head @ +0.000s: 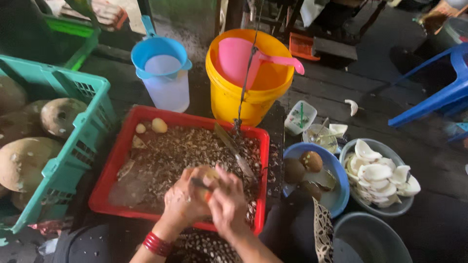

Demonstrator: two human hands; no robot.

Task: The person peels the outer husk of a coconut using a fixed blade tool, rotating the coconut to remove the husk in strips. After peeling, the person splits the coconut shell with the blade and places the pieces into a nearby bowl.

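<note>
Coconut piece (208, 176), pale and rounded, sits cupped between both hands over a red tray (117, 160) full of brown shavings. The left hand (183, 202), red bangles at its wrist, curls closed around it from below. The right hand (228, 204) grips it from the other side and seems to hold a small dark peeler, mostly hidden by fingers. A long knife (234, 151) lies on the shavings just beyond. Right of the tray, a blue bowl (341, 195) holds brown pieces.
</note>
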